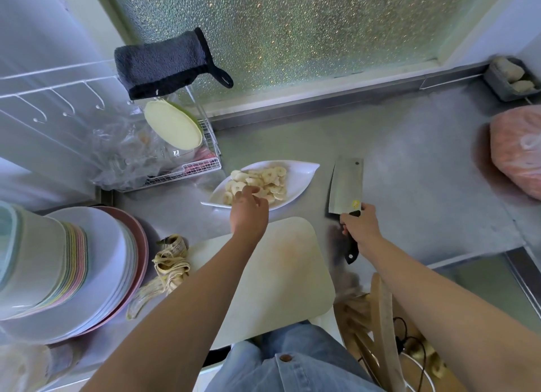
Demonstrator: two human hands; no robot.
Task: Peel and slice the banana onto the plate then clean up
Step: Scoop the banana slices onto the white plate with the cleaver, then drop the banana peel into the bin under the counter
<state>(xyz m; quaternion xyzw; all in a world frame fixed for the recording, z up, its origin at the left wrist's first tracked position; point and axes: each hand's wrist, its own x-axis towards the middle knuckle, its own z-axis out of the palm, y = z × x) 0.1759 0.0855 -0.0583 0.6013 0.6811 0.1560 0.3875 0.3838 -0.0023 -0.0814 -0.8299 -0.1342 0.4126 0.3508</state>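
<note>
A white leaf-shaped plate (301, 175) on the steel counter holds several banana slices (268, 178). My left hand (248, 213) reaches over the plate's near edge, its fingertips down among the slices; whether it pinches one is hidden. My right hand (361, 226) grips the black handle of a cleaver (345, 186), whose wide blade points away to the right of the plate. The white cutting board (281, 274) lies bare beneath my forearms. The empty banana peel (167, 270) is heaped left of the board.
A stack of plates and bowls (67, 268) stands at the left. A wire dish rack (187, 163) with a dark mitt sits behind it. A pink bag (518, 148) is at the right, a sponge tray (509, 78) far right, and wooden utensils (380, 318) near the counter's front edge.
</note>
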